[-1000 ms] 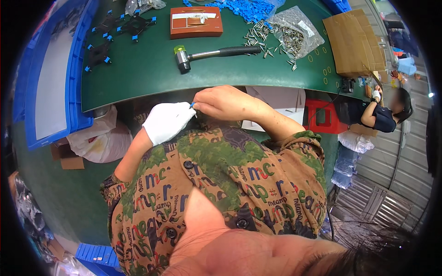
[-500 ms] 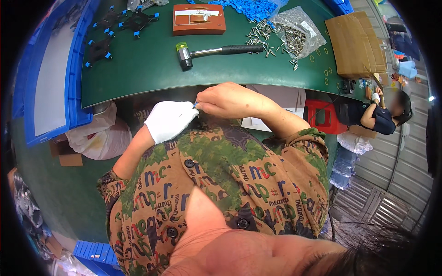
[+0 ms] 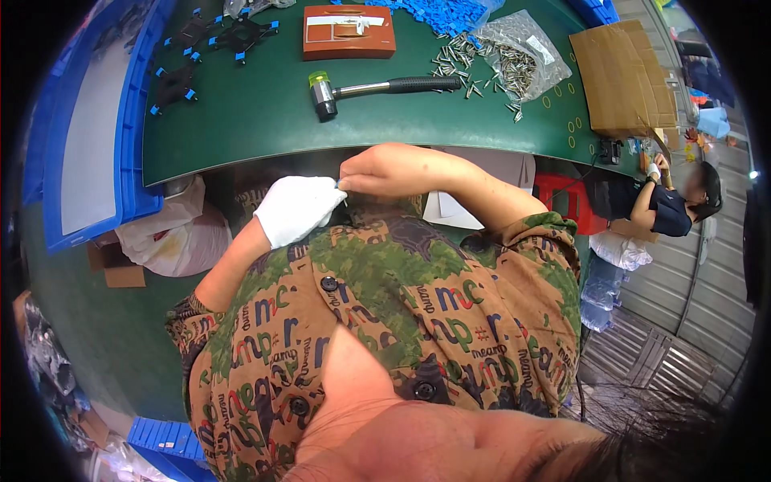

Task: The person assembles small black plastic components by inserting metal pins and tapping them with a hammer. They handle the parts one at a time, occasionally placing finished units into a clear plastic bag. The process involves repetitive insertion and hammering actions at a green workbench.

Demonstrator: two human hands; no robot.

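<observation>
Beside green table (image 3: 241, 132), gloved left hand (image 3: 297, 210) against bare right hand (image 3: 385, 171)

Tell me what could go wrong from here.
The left hand and right hand meet off the edge of the table, so any small part between them could drop. The right hand is bare, unlike the gloved left, and might get scraped. Loose metal pins lie by the hammer; moving it could scatter them.

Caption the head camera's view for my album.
White-gloved left hand and bare right hand close together beside a green worktable.
</observation>
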